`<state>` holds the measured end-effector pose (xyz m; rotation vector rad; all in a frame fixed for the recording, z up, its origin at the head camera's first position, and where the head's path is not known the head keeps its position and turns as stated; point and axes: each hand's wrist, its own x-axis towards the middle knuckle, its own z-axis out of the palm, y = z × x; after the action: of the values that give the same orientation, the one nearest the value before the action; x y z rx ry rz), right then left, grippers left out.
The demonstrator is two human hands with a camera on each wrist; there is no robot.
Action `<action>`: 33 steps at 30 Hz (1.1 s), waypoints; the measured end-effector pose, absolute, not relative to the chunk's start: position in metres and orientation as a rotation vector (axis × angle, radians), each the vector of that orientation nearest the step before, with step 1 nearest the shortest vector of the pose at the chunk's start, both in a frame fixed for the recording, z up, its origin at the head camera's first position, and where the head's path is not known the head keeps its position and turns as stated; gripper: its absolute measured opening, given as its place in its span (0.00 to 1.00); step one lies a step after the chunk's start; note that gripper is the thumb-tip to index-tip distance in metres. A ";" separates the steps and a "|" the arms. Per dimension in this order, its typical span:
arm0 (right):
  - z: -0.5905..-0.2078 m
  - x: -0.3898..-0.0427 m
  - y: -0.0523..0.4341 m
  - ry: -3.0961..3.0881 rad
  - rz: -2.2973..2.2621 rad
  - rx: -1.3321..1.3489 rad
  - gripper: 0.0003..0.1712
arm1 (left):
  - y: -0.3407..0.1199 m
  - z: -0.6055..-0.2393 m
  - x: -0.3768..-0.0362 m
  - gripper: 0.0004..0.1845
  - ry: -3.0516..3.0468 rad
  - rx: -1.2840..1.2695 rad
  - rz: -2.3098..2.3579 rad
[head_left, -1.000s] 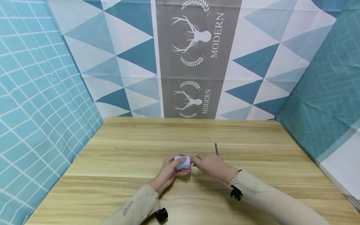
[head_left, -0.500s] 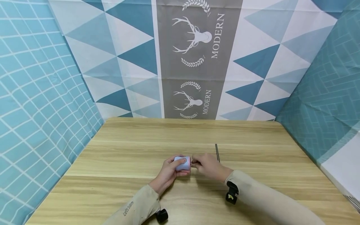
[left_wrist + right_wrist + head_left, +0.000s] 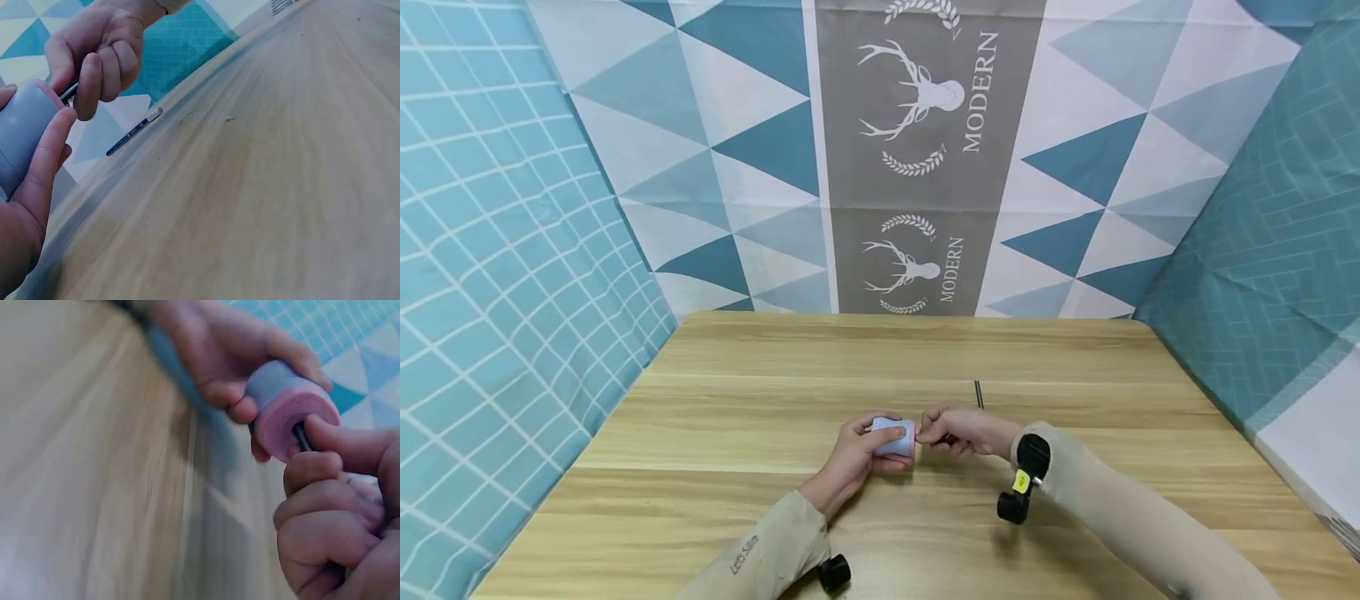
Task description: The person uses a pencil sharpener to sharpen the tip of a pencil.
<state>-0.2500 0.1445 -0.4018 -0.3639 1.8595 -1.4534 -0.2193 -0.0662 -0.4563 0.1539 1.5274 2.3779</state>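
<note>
My left hand (image 3: 847, 458) grips a light-blue cylindrical pencil sharpener (image 3: 895, 448) on its side, thumb lying along the top. The sharpener's pink end (image 3: 278, 428), with a hole in it, faces my right hand (image 3: 964, 428). Between thumb and curled forefinger, the right hand pinches a thin dark pencil (image 3: 302, 436) whose front end is inside that hole. Most of the pencil is hidden by the fingers. Both hands are held over the middle of the wooden table, close together.
Another thin dark stick, apparently a pencil (image 3: 132, 133), lies on the table (image 3: 760, 392) behind my right hand. Small crumbs (image 3: 230, 119) are scattered on the wood. Patterned cloths hang behind and at both sides; a white object (image 3: 1311, 450) stands at the right edge.
My right hand has turned at the wrist around the pencil, and its wrist camera has swung round into fuller view. The left hand and sharpener have shifted slightly right.
</note>
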 end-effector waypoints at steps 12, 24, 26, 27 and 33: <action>-0.410 -0.237 0.147 3.088 0.058 -2.367 0.07 | -0.067 -0.455 -0.220 0.09 1.466 0.089 2.444; -0.403 -0.235 0.130 2.580 -1.271 -1.012 0.16 | -0.067 -0.455 -0.221 0.10 1.484 0.072 2.432; -0.397 -0.239 0.132 2.292 -1.426 -0.644 0.14 | -0.067 -0.456 -0.221 0.12 1.506 0.090 2.429; -0.397 -0.243 0.133 2.143 -1.461 -0.508 0.14 | -0.067 -0.456 -0.221 0.14 1.524 0.109 2.418; -0.404 -0.252 0.145 1.710 -1.443 -0.190 0.11 | -0.067 -0.457 -0.220 0.25 1.580 0.197 2.344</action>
<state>-0.2522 0.1445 -0.4036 -0.1903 1.7100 -1.4429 -0.2205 -0.0670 -0.4574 0.1972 1.5805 2.3441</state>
